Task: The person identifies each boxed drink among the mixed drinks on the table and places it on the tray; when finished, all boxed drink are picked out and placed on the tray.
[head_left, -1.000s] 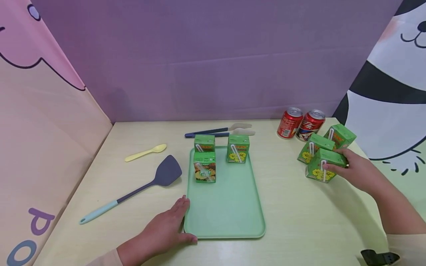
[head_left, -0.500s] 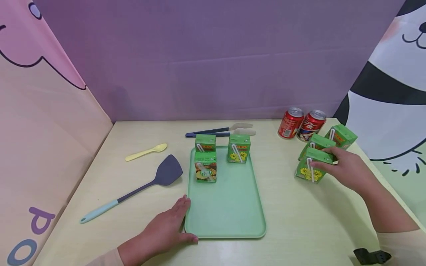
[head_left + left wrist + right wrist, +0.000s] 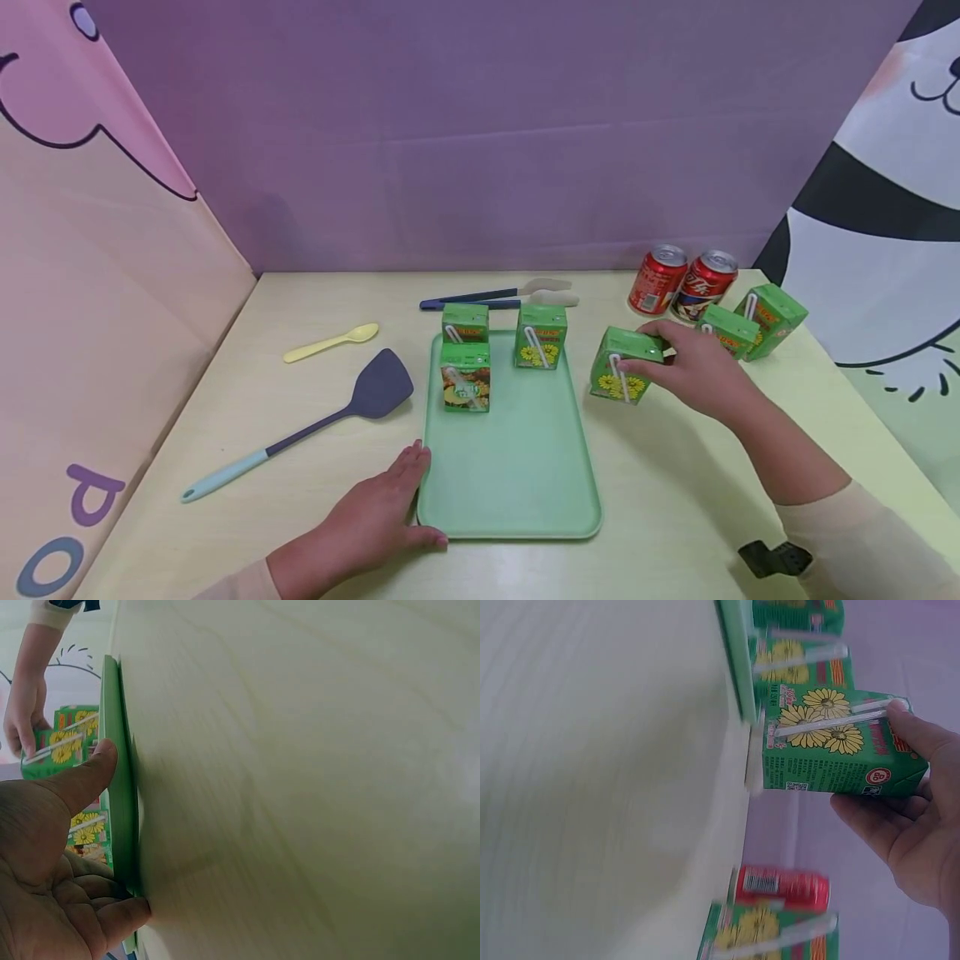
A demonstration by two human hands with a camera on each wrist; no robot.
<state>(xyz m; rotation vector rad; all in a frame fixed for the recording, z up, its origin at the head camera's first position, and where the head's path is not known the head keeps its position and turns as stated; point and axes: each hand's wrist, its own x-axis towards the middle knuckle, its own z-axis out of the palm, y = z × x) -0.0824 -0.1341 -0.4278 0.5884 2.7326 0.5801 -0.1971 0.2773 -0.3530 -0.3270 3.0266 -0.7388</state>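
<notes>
Currently green tray (image 3: 510, 475), left hand (image 3: 367, 512) relaxed against its left edge; tray could catch and tip the green carton (image 3: 832, 746) if carried too low; carton pinched by right hand (image 3: 693, 367) just right of tray, long axis near upright, straw (image 3: 831, 722) on face turned nearward

Left hand (image 3: 46, 859) touching green tray (image 3: 124, 802), right hand (image 3: 27, 712) gripping juice carton (image 3: 61, 752)
</notes>
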